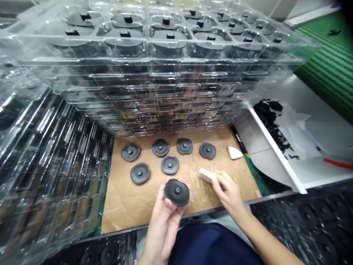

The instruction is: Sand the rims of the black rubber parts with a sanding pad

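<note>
My left hand holds a black rubber-like disc by its edge, its raised centre stud facing up. To the right, my right hand pinches a small white block just over the cardboard sheet; the block's exact kind is unclear. Several similar black discs lie stud-up on the cardboard beyond my hands, among them one disc nearest the held one and another disc near the white block. A cream wedge-shaped piece rests at the cardboard's right side.
Tall stacks of clear plastic trays filled with black discs rise behind the cardboard; more trays stand at left. At right is a white bin with black scraps and a red strip. A dark pen-like object lies beside it.
</note>
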Demonstrator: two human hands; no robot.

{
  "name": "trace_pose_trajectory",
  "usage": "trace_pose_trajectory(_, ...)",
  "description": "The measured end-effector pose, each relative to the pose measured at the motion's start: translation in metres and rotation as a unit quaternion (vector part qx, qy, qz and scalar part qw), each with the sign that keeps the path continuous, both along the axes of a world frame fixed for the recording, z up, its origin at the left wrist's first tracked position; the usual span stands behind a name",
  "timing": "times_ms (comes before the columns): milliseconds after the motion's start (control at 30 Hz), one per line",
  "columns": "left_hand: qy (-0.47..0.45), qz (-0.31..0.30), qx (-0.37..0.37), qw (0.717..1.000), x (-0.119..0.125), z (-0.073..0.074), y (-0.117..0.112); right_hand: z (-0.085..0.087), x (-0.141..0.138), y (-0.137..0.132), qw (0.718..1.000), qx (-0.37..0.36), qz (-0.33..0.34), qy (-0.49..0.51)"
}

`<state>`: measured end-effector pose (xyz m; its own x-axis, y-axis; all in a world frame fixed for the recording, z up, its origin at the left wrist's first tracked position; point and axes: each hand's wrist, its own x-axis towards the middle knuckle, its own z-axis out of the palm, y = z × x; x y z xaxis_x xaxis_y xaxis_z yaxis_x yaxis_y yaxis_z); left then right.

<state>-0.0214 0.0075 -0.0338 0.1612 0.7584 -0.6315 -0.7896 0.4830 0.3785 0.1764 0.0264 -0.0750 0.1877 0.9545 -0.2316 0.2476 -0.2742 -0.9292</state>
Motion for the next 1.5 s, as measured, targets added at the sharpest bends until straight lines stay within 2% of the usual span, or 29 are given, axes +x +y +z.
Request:
trace_pose_trajectory(100,0.002,0.011,-0.003,1.000,0.000,0.003,0.000,0.012,-0.008,0.000,0.990,-0.072,-0.019,0.121)
trace_pose_trajectory(200,0.007,0.019,-0.001,1.000,0.001,0.005,-0.001,0.024,-0.017,-0.003,0.964,-0.128,-0.035,0.232)
trace_pose_trajectory(333,0.011,0.013,0.015,1.000,0.003,0.005,-0.003,0.040,-0.023,-0.007,0.929,-0.162,-0.055,0.329)
trace_pose_trajectory(433,0.019,-0.001,0.025,0.999,0.006,0.004,-0.004,0.048,-0.023,-0.010,0.913,-0.169,-0.060,0.367)
trace_pose_trajectory(567,0.025,-0.027,0.033,0.999,0.011,0.009,-0.005,0.053,-0.023,-0.015,0.910,-0.163,-0.054,0.377)
trace_pose_trajectory(700,0.029,-0.035,0.043,0.998,0.015,0.012,-0.007,0.052,-0.020,-0.021,0.925,-0.137,-0.060,0.349)
trace_pose_trajectory(900,0.046,-0.040,0.041,0.997,0.016,0.008,-0.011,0.047,-0.009,-0.019,0.945,-0.094,-0.088,0.300)
trace_pose_trajectory(1100,0.052,-0.041,0.026,0.997,0.019,0.011,-0.012,0.048,0.003,-0.018,0.937,-0.127,-0.031,0.325)
trace_pose_trajectory(1233,0.055,-0.057,0.042,0.996,0.025,0.014,-0.014,0.060,0.003,-0.018,0.937,-0.119,0.003,0.329)
trace_pose_trajectory(1300,0.056,-0.065,0.057,0.995,0.028,0.015,-0.015,0.072,-0.001,-0.017,0.952,-0.076,0.019,0.295)
trace_pose_trajectory(1333,0.057,-0.066,0.063,0.994,0.028,0.017,-0.016,0.079,-0.005,-0.017,0.968,-0.031,0.038,0.248)
trace_pose_trajectory(1400,0.059,-0.068,0.070,0.993,0.029,0.019,-0.016,0.093,-0.016,-0.016,0.983,0.107,0.104,0.104)
trace_pose_trajectory(1467,0.057,-0.080,0.071,0.993,0.029,0.023,-0.015,0.105,-0.027,-0.017,0.954,0.232,0.187,-0.034)
trace_pose_trajectory(1500,0.058,-0.087,0.072,0.992,0.028,0.024,-0.015,0.110,-0.032,-0.016,0.936,0.257,0.229,-0.068)
